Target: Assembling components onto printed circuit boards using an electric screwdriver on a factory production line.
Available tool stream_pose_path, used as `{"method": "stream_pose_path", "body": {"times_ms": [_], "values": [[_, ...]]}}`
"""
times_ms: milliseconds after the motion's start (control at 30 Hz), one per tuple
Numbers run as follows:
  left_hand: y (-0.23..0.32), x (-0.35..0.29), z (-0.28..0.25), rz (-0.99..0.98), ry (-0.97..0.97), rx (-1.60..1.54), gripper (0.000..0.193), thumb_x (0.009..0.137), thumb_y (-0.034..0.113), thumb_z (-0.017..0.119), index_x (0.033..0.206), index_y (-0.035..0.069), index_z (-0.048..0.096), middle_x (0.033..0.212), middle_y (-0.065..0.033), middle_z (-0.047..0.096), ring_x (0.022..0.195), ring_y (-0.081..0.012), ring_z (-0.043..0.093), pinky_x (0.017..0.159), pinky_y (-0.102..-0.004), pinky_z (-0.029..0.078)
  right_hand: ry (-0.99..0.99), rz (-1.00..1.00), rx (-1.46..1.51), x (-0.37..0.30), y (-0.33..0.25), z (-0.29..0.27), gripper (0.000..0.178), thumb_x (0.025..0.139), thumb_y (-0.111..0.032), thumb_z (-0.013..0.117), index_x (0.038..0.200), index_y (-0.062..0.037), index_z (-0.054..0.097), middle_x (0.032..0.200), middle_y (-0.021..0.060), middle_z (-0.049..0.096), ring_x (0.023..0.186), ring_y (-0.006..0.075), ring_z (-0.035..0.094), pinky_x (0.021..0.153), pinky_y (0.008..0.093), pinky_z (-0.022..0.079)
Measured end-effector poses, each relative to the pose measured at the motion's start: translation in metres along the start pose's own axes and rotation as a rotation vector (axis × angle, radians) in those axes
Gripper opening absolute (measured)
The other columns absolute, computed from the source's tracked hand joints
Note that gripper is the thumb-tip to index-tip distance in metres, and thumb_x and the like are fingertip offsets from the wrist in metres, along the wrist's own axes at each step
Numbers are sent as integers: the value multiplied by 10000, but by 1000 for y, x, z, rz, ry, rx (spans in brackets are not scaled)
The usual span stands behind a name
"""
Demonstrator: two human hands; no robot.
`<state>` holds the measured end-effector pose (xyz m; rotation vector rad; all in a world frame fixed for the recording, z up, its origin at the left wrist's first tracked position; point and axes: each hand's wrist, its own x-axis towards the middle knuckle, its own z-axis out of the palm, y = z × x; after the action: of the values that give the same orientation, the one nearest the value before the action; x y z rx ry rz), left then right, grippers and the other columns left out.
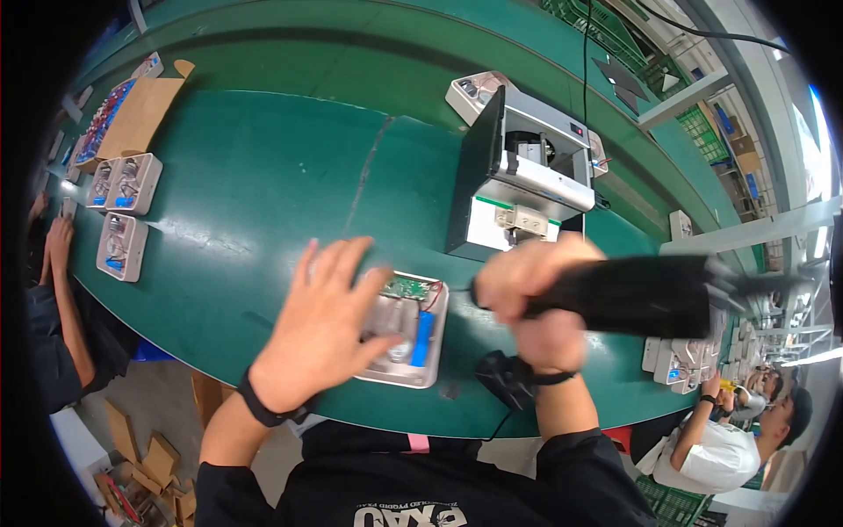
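My left hand (325, 325) is spread open over the left side of a white plastic housing (436, 351), covering part of it. Inside the housing lie a green circuit board (408, 287), a blue cylindrical battery (423, 339) and thin red wires. To the right, my right hand (536, 290) is wrapped around a black electric screwdriver (628, 297), blurred by motion. The tool lies nearly level, its thin tip towards the housing and its thick body reaching out to the right. Whether the tip touches the housing I cannot tell.
A grey and black screw feeder (549, 180) stands beyond my right hand. Near my right wrist sits a black corded object (505, 379). Similar filled housings (121, 248) stand at left, beside a cardboard box (145, 119), and at right (676, 360). Other people work at both sides.
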<state>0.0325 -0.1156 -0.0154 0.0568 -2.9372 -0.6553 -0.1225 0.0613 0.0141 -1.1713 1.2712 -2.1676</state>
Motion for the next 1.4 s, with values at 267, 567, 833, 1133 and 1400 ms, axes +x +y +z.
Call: {"method": "stream_pose_path", "body": {"times_ms": [267,567,833,1133,1400], "values": [[18,9,4,-1,-114,-52,926,709,442,819,1395,-63,454,1330,-214,528,1261,-354,496,1116,-483,342,157,-152,-280,30,-33,-45,462,877,-482,651,874,-54,477,635,67,511,513,177,481,519,346,434],[37,36,42,119,-47,-193,986,646,426,831,1400,-73,440,1304,-211,557,1227,-335,527,1059,-438,390,65,23,-61,6,-34,-14,460,834,-429,746,871,-50,488,639,56,529,512,162,487,521,332,433],[37,40,48,149,33,-244,894,630,382,825,1317,-97,511,1243,-204,597,1156,-325,564,1023,-406,422,19,76,-157,0,4,-18,448,798,-352,808,868,-39,495,626,50,529,537,157,505,529,319,442],[37,45,47,157,0,-257,896,636,376,821,1321,-106,503,1248,-210,590,1168,-331,559,1036,-418,418,-57,95,-247,-3,15,-28,430,807,-325,796,866,-23,495,643,59,540,545,165,505,540,314,452],[32,17,22,87,-116,71,919,662,300,807,1386,-130,441,1314,-227,523,1250,-334,491,1080,-564,380,67,69,-36,-7,22,-9,420,834,-346,782,890,-48,491,640,53,511,524,183,485,501,342,412]]}}
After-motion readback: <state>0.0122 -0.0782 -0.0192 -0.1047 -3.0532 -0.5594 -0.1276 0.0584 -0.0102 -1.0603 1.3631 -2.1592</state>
